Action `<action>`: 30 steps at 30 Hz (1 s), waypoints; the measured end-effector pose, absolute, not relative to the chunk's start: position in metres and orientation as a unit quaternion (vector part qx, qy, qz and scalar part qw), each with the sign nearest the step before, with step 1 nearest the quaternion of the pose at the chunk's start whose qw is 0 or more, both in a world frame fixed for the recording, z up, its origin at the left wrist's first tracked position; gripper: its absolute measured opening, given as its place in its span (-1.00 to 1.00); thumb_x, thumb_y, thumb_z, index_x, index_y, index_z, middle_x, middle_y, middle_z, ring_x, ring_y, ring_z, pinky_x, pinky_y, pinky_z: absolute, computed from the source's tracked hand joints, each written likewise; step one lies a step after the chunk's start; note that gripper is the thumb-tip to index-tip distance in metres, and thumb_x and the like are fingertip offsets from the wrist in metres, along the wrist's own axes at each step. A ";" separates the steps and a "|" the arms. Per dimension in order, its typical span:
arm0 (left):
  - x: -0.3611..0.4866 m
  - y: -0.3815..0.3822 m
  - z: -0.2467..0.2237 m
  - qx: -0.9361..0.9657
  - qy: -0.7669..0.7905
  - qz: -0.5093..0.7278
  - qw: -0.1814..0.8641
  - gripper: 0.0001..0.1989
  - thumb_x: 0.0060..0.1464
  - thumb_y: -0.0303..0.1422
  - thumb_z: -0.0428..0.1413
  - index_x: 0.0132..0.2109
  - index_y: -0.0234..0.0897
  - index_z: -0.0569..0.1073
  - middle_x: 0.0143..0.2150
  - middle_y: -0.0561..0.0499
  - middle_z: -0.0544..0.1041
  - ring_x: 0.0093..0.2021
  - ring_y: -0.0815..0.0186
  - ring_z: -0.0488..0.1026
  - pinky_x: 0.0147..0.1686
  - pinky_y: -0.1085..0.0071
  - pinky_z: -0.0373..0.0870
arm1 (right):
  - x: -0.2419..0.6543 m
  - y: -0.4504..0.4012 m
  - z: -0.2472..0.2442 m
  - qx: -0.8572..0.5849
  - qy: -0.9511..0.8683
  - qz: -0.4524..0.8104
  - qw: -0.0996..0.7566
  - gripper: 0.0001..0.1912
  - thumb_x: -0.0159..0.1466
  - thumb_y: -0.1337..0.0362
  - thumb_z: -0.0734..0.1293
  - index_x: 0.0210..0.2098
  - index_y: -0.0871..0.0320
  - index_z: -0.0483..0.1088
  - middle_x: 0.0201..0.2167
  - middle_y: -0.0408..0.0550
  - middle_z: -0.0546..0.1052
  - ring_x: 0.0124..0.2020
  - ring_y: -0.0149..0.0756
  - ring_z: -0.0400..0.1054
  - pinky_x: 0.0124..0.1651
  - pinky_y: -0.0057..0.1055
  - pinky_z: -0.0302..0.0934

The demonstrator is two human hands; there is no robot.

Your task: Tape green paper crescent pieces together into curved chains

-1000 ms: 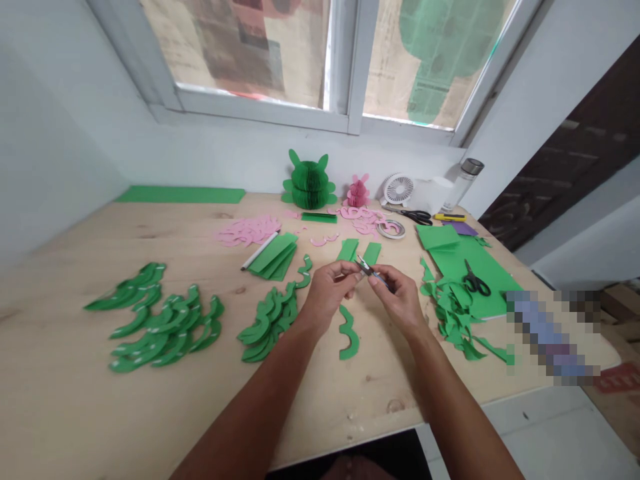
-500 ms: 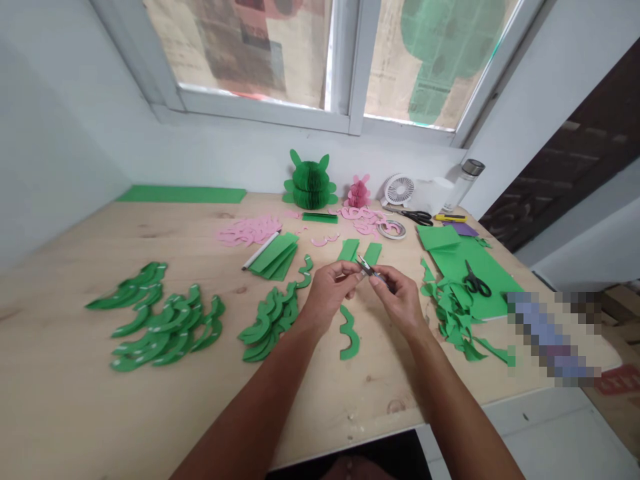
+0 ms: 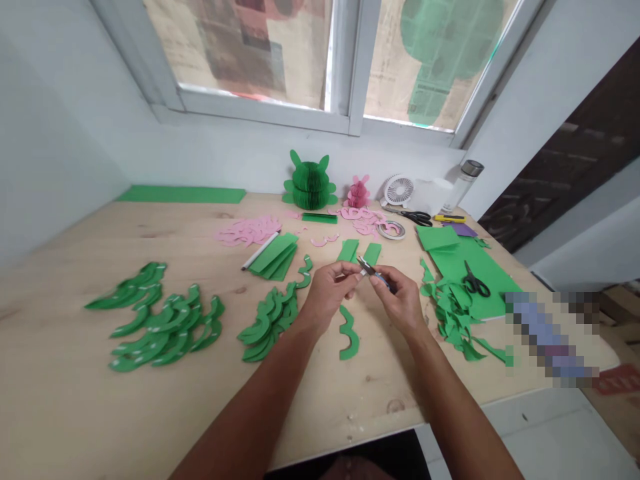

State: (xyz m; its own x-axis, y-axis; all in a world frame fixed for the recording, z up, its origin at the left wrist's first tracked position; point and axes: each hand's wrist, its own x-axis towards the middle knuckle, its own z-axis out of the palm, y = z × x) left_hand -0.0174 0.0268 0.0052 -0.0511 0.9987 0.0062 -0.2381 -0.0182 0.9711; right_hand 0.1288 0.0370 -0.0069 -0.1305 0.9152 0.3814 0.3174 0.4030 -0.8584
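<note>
Over the middle of the table, my right hand [image 3: 400,297] is closed around small snips [image 3: 367,267] with dark blades and a bluish handle. Their tips point up and left, toward my left hand [image 3: 326,293]. Its thumb and fingers pinch a small whitish strip [image 3: 363,273], maybe tape, which is beside or between the blades; I cannot tell which. A wavy green paper piece [image 3: 350,337] lies on the table just below my hands. Left of it is a stack of similar green pieces [image 3: 270,323]. Two green paper strips [image 3: 372,253] lie just beyond my fingers.
Farther left are green pieces with white marks [image 3: 175,327]. Paper scraps [image 3: 455,313] and black scissors [image 3: 475,281] lie at right on green sheets [image 3: 493,287]. A tape roll [image 3: 391,230], pink cutouts [image 3: 250,230], a fan [image 3: 399,191] and a bottle [image 3: 464,183] stand or lie behind.
The blades of the snips look slightly shifted against the whitish strip. Both hands hold almost the same place, and the things on the table have not moved.
</note>
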 end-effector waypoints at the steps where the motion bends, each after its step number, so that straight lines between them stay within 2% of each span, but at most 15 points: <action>1: -0.018 0.027 0.005 0.427 0.446 0.570 0.541 -0.82 -0.22 -0.30 0.22 -0.42 -0.32 0.48 -0.67 0.15 0.30 -0.64 0.49 0.18 -0.61 0.51 0.06 | 0.129 0.037 -0.007 -0.452 -0.685 0.306 0.483 -0.73 0.18 0.13 0.30 -0.25 0.19 0.47 -0.38 -0.06 0.53 -0.41 -0.33 0.37 -0.35 -0.44 0.23; 6: -0.020 0.029 0.003 0.420 0.456 0.577 0.532 -0.80 -0.23 -0.29 0.24 -0.41 -0.31 0.49 -0.68 0.15 0.30 -0.65 0.49 0.17 -0.62 0.51 0.04 | 0.131 0.039 -0.007 -0.457 -0.681 0.306 0.483 -0.71 0.16 0.13 0.31 -0.23 0.20 0.46 -0.43 -0.09 0.50 -0.46 -0.36 0.33 -0.41 -0.47 0.20; 22: -0.027 0.035 0.000 0.387 0.413 0.622 0.541 -0.83 -0.21 -0.34 0.23 -0.39 -0.31 0.48 -0.63 0.14 0.35 -0.66 0.50 0.19 -0.59 0.50 0.07 | 0.130 0.037 -0.006 -0.450 -0.699 0.306 0.464 -0.72 0.17 0.14 0.31 -0.23 0.19 0.49 -0.34 -0.02 0.55 -0.33 -0.26 0.40 -0.33 -0.42 0.26; 30: -0.027 0.036 -0.004 0.388 0.402 0.623 0.548 -0.84 -0.20 -0.36 0.23 -0.38 -0.32 0.48 -0.61 0.13 0.37 -0.66 0.51 0.20 -0.60 0.51 0.07 | 0.130 0.037 -0.008 -0.437 -0.705 0.305 0.467 -0.75 0.18 0.17 0.31 -0.24 0.20 0.49 -0.32 -0.01 0.56 -0.35 -0.30 0.40 -0.31 -0.43 0.26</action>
